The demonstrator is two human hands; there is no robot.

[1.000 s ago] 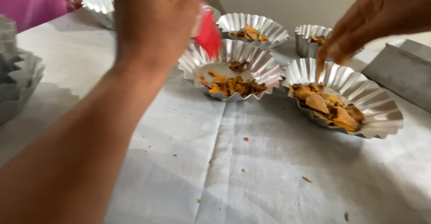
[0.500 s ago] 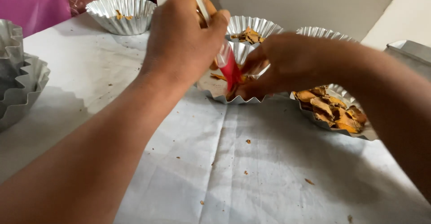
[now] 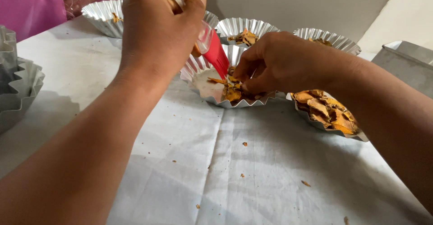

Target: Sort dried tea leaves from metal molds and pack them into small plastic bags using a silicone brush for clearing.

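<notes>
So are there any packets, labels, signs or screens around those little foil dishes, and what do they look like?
None in view: no packet, label, sign or screen.
Only unmarked things: fluted silver foil dishes of orange-brown chips on a white cloth, and a red-bristled brush with a clear handle in the left hand; the right hand rests at the middle dish.

Looks like a food-preparation spot, home or small workshop. Table spread with creased white cloth (image 3: 252,171), crumbs scattered on it. Fluted foil trays (image 3: 246,26) of dried orange-brown slices (image 3: 327,112), empty trays stacked (image 3: 18,85) at edge. Plain wall behind.
</notes>
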